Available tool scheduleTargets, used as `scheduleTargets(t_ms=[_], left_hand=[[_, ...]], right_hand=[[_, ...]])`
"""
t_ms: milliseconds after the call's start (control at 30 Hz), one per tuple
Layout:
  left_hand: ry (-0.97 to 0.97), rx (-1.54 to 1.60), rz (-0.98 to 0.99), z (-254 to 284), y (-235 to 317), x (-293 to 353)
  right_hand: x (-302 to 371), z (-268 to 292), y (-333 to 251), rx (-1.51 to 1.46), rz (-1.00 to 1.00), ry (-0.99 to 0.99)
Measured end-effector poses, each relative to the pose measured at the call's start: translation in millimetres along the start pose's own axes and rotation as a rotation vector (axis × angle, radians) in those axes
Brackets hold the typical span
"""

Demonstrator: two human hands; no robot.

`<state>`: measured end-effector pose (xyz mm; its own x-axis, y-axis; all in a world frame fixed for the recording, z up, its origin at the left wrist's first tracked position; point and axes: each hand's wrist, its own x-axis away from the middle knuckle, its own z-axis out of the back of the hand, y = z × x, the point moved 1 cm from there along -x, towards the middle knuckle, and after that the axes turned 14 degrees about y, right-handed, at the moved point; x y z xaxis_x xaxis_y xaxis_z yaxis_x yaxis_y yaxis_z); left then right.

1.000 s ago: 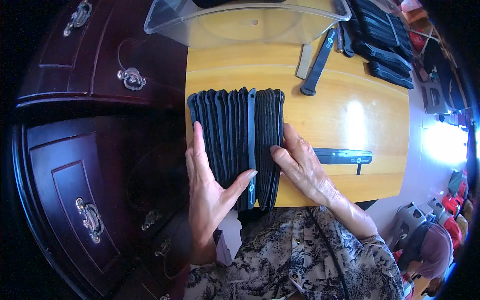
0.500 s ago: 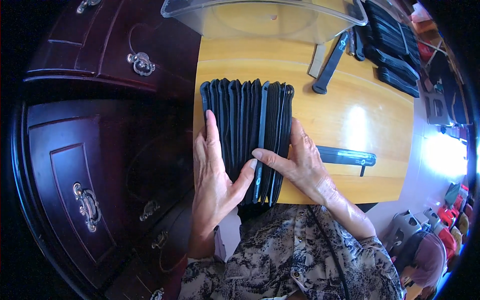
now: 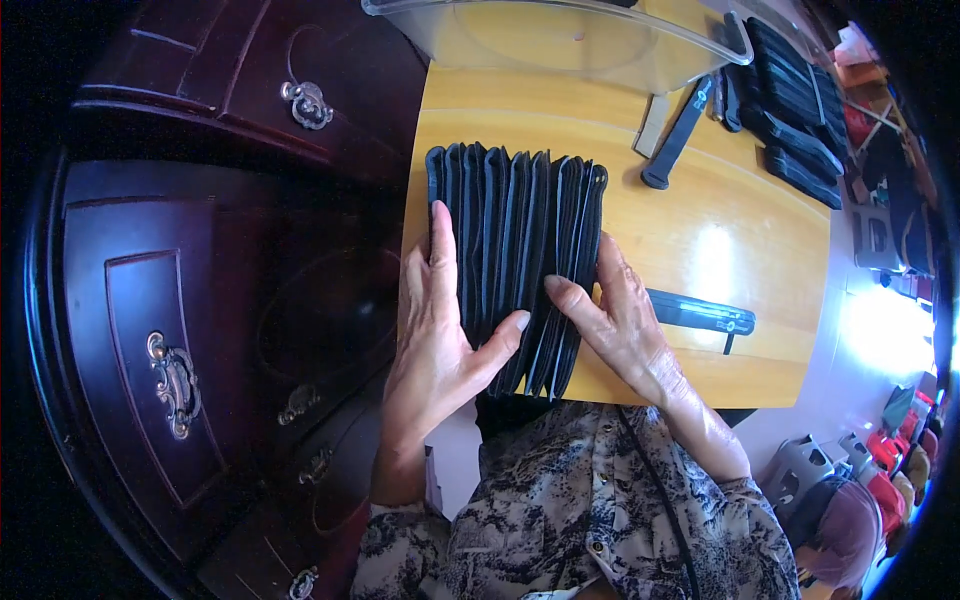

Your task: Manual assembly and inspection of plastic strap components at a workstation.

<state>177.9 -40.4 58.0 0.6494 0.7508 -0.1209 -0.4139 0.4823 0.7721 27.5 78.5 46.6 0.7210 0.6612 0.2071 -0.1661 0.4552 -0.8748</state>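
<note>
A thick row of black fabric straps (image 3: 505,230), packed side by side on edge, lies at the near left of the table. My left hand (image 3: 432,320) presses against the row's left side, with its thumb across the straps' lower part. On the right side my right hand (image 3: 625,325) braces the row, its thumb resting on top. Together the two hands squeeze the bundle between them. The straps' rounded far ends stand uneven, and the near ends reach the table's edge by my shirt. Undersides of the straps are hidden.
Right of my hand lies a dark strap bundle (image 3: 700,312). Farther off are a single black strap (image 3: 680,135), a tan strip (image 3: 651,125) and stacked black straps (image 3: 795,90). A clear plastic bin (image 3: 560,40) stands at the back. Dark wooden drawers (image 3: 150,370) flank the left.
The lighter strap with a printed mark, which stood out under my thumbs, no longer shows on top. My thumbs have moved slightly apart. The whole view has shifted a little.
</note>
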Motion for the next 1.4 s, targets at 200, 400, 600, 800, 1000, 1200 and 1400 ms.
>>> scheduleTargets(t_ms=[200, 400, 600, 800, 1000, 1200, 1400], left_hand=[[0.035, 0.004, -0.009, -3, -4, 1], [0.034, 0.049, 0.011, 0, -7, 2], [0.053, 0.034, 0.007, -5, -7, 2], [0.06, 0.079, 0.01, -3, -11, 3], [0.031, 0.136, -0.015, 3, -14, 1], [0.055, 0.144, 0.016, -1, -13, 3], [0.062, 0.144, 0.03, 1, -13, 2]], right_hand=[[0, 2, -13, 0.133, -0.034, -0.052], [1, -2, -10, 0.055, 0.041, 0.007], [3, -11, -12, 0.158, 0.084, 0.046], [2, -14, -8, 0.146, 0.065, 0.047], [2, -11, -5, 0.148, 0.073, 0.042], [3, -13, -14, 0.187, 0.028, 0.043], [1, -14, -10, 0.162, 0.086, 0.052]])
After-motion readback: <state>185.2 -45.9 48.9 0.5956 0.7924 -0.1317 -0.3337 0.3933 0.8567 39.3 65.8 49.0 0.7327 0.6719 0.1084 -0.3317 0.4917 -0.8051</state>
